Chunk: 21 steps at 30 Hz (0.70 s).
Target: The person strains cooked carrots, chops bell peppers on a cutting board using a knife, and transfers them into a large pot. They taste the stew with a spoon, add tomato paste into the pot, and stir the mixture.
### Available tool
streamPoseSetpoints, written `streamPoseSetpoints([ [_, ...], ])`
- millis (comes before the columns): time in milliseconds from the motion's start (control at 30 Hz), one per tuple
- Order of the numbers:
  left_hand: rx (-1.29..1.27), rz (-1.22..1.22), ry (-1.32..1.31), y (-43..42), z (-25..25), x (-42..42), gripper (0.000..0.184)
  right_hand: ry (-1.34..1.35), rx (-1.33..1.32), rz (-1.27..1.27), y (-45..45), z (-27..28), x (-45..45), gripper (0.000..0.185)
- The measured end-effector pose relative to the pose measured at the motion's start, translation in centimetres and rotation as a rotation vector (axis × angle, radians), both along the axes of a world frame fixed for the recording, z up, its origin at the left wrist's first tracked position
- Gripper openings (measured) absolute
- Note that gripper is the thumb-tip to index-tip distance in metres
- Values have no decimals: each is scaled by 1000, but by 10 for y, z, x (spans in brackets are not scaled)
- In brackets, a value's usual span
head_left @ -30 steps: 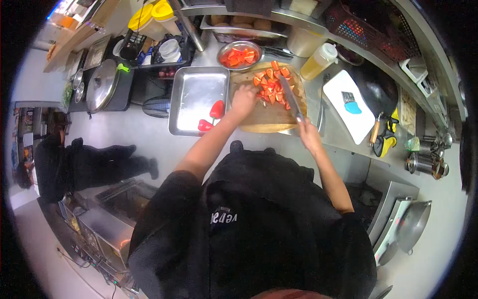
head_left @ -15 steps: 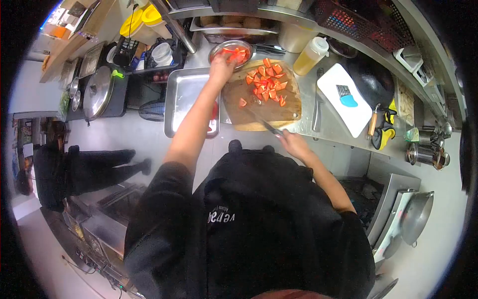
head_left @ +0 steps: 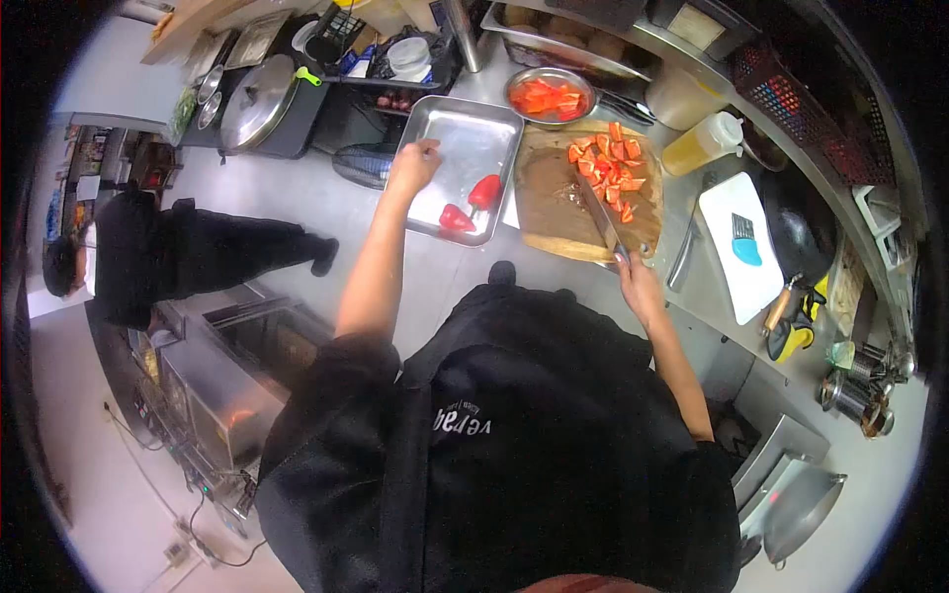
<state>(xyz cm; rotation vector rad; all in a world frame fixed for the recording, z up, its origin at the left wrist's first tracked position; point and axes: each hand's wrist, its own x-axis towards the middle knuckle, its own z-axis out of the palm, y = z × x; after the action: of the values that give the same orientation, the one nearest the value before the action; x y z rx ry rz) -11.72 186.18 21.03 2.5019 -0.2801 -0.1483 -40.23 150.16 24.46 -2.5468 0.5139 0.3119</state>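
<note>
My left hand (head_left: 415, 166) hovers over the left side of a metal tray (head_left: 450, 119), fingers partly spread and holding nothing that I can see. Two red bell pepper pieces (head_left: 483, 192) lie in that tray, to the right of the hand and below it. My right hand (head_left: 641, 282) grips the handle of a kitchen knife (head_left: 603, 219), whose blade rests over the wooden cutting board (head_left: 554, 212). Chopped red pepper (head_left: 611, 168) is heaped on the board's upper right, touching or close to the blade tip. Above the board, a metal bowl (head_left: 512, 97) contains more red pepper pieces.
An oil bottle (head_left: 700, 144) stands right of the board. Beyond it lies a white board (head_left: 732, 282) with a blue brush (head_left: 746, 252). A lidded pan (head_left: 259, 104) is at upper left. Another person (head_left: 168, 252) in dark clothes stands at left.
My left hand has moved from the bowl to above the tray, uncovering the bowl and the tray's pepper pieces. The knife now points up toward the chopped pepper. The whole view has shifted.
</note>
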Motion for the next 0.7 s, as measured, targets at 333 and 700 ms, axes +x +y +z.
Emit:
streamPoseSetpoints([
  [333,420,-291,240,-35,-4,-56,47,86,-34,206,3,16,-15,40],
  [700,224,-342,122,-2,-34,-78,54,37,0,117,1,7,-5,40],
])
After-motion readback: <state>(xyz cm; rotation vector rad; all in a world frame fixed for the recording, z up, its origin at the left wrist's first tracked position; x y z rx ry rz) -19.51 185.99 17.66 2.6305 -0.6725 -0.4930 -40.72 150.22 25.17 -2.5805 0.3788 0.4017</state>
